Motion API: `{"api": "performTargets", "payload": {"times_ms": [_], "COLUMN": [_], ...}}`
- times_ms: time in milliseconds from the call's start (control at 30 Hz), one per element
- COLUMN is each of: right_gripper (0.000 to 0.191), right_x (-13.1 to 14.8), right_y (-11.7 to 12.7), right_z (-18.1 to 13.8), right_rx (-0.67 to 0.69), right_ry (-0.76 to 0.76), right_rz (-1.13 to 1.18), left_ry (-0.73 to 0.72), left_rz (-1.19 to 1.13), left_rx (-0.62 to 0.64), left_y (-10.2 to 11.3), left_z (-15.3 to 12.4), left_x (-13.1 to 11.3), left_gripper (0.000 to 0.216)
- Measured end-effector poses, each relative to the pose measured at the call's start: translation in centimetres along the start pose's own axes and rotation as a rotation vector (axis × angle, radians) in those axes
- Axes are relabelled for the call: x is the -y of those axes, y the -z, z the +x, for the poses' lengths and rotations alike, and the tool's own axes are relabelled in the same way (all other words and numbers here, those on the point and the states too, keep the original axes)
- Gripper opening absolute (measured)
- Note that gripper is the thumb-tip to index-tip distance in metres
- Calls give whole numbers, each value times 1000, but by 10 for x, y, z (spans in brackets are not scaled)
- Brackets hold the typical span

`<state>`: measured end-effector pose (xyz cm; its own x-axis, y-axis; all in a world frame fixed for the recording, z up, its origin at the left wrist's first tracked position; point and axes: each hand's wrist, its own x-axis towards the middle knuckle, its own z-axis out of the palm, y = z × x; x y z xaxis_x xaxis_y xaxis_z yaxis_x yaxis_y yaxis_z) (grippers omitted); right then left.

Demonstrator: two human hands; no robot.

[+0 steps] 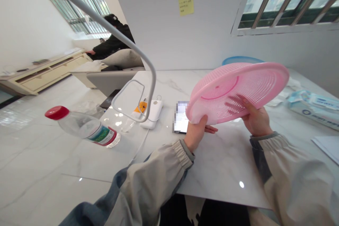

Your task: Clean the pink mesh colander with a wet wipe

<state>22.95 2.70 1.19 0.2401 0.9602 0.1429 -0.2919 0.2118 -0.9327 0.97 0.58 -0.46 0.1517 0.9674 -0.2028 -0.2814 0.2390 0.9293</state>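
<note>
Holding the pink plastic mesh colander point(238, 90) tilted above the counter point(212, 169), you have its edge between the fingers of your left hand point(197, 132) — over a whitish sheet point(205, 113) — and right hand point(256, 120), sensible places to grip something seemingly light, springy and perhaps slippery.

"Can you read anything on the square yellow paper note point(186, 3) on the pale, flat wall point(159, 24)?"

"Several short rows of dark writing, too small to make out."

"And the clear plastic bottle with the red cap point(84, 127)?"

"It has a printed wrap-around label point(102, 135), green, white and red, with pale characters I can't read."

"What about the long, light-blue and white soft plastic pack point(315, 107)?"

"A dark-blue ring mark point(305, 112) on its side, with blurred blue lettering beside it."

"So no word or number?"

"None legible."
</note>
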Motion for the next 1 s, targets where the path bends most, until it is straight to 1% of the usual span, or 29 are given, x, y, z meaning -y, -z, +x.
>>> {"api": "performTargets", "payload": {"times_ms": [133, 333, 500, 600, 767, 833, 1000], "right_gripper": [37, 38, 39, 40, 40, 39, 39], "right_x": [-1, -2, -2, 0, 3, 2, -5], "right_y": [2, 4, 0, -3, -4, -3, -3], "right_z": [-1, -1, -3, -7, -9, -9, -12], "right_rx": [49, 72, 136, 197, 230, 255, 301], "right_ry": [-14, -61, -102, -140, -153, -170, -272], "right_rz": [-33, -21, 0, -20, -45, -41, 6], "left_ry": [9, 29, 32, 28, 18, 22, 27], "left_rz": [-53, -89, -120, -159, -186, -198, -234], "left_rx": [16, 76, 109, 157, 255, 288, 344], "left_y": [0, 0, -1, -2, -2, -1, -2], "left_z": [-1, -3, -3, -3, -4, -5, -8], "left_x": [0, 2, 1, 0, 0, -1, -4], "left_gripper": [70, 73, 67, 67, 76, 73, 61]}}
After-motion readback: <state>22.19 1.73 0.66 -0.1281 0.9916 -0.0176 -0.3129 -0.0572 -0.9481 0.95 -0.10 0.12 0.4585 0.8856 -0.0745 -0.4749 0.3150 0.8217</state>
